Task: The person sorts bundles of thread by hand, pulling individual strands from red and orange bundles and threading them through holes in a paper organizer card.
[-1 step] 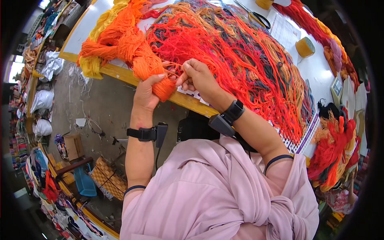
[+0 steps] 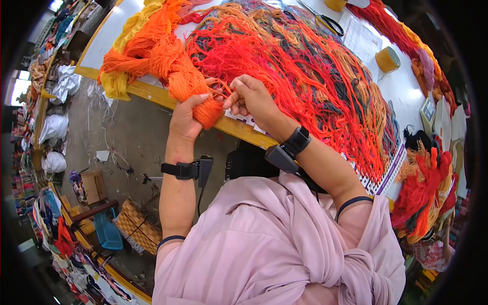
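Observation:
A thick skein of orange yarn (image 2: 178, 66) runs down over the table's near edge. My left hand (image 2: 184, 119) is closed round its looped lower end, thumb on top. Just to the right, my right hand (image 2: 249, 99) pinches a few thin orange yarn strands (image 2: 219, 87) that lead off the skein; its other fingers are curled in. Past my hands spreads a wide heap of loose red, orange and dark grey yarn (image 2: 284, 76). Yellow yarn (image 2: 116, 84) lies beside the skein on the left.
The white table (image 2: 91, 53) has a yellow wooden edge. Scissors (image 2: 330, 24), a cone of mustard thread (image 2: 388, 60) and paper sheets (image 2: 358, 38) lie at the far right. More red yarn (image 2: 422, 178) hangs at the right end. A woven basket (image 2: 137, 226) stands on the floor, lower left.

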The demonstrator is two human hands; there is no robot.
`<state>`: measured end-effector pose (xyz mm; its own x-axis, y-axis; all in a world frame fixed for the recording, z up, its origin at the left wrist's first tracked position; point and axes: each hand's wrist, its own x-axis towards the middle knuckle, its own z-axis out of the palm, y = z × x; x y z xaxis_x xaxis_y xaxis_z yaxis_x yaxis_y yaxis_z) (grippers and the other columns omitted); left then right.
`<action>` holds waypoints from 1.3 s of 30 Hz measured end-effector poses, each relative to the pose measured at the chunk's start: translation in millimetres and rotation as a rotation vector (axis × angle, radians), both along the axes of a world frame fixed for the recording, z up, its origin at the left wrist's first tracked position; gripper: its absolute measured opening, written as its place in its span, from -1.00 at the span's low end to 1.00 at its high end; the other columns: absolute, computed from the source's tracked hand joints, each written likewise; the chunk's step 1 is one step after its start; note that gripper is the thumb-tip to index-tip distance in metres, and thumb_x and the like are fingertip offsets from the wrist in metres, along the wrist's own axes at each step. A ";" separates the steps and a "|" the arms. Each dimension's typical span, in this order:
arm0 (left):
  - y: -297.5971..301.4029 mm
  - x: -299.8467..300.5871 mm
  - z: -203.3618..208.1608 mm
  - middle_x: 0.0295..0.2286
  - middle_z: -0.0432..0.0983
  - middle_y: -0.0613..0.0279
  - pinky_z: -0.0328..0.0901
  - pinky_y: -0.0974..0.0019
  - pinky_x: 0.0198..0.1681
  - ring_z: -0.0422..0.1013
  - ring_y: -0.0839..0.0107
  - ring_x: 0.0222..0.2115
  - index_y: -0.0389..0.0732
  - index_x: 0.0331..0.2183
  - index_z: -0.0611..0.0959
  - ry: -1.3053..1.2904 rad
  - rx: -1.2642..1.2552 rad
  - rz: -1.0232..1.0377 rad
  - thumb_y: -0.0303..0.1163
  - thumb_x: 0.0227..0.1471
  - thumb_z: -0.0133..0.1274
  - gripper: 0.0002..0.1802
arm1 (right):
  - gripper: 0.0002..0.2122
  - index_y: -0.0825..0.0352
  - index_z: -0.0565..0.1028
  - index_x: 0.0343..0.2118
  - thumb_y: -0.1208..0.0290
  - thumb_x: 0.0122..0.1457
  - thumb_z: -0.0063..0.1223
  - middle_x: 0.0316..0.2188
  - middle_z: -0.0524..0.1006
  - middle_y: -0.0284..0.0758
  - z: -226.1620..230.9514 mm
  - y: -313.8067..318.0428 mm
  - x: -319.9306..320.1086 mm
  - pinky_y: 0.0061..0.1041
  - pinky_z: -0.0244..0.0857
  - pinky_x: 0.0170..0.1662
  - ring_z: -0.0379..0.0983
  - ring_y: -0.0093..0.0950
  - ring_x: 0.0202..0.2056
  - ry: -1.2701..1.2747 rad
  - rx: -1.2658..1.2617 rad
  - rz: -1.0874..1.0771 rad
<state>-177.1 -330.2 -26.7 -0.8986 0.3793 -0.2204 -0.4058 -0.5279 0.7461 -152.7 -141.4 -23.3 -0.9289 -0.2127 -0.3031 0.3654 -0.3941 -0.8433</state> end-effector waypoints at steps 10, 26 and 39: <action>-1.7 -5.9 1.0 -0.09 0.46 -0.02 0.35 0.15 0.02 0.45 0.20 -0.09 -0.41 0.08 0.38 -0.022 0.010 -0.059 -0.35 0.13 0.02 -0.48 | -0.76 0.31 0.39 -0.26 0.23 0.36 -0.20 -0.55 0.56 -0.31 2.5 -0.2 1.6 -0.72 0.14 -0.62 0.38 -0.68 -0.64 0.038 0.067 0.124; -10.2 -9.1 29.8 0.11 0.29 -0.07 0.21 0.05 0.17 0.29 0.15 0.10 -0.34 0.19 0.24 0.042 0.255 -0.126 0.08 0.18 -0.07 -0.22 | -0.80 0.34 0.56 -0.38 0.29 0.07 0.19 -0.60 0.55 -0.29 11.1 -16.2 -10.9 -0.37 0.34 -0.44 0.52 -0.37 -0.54 0.790 0.837 -0.067; -19.5 -4.2 38.2 -0.40 0.61 0.07 0.38 0.33 -0.22 0.24 0.62 -0.74 -0.52 0.17 0.17 0.169 0.028 -0.186 0.30 0.15 -0.22 0.01 | -0.85 0.40 0.52 -0.34 0.40 0.23 0.02 -0.49 0.58 -0.30 41.3 7.3 -118.6 -0.63 0.31 -0.49 0.43 -0.60 -0.55 0.221 0.011 -0.107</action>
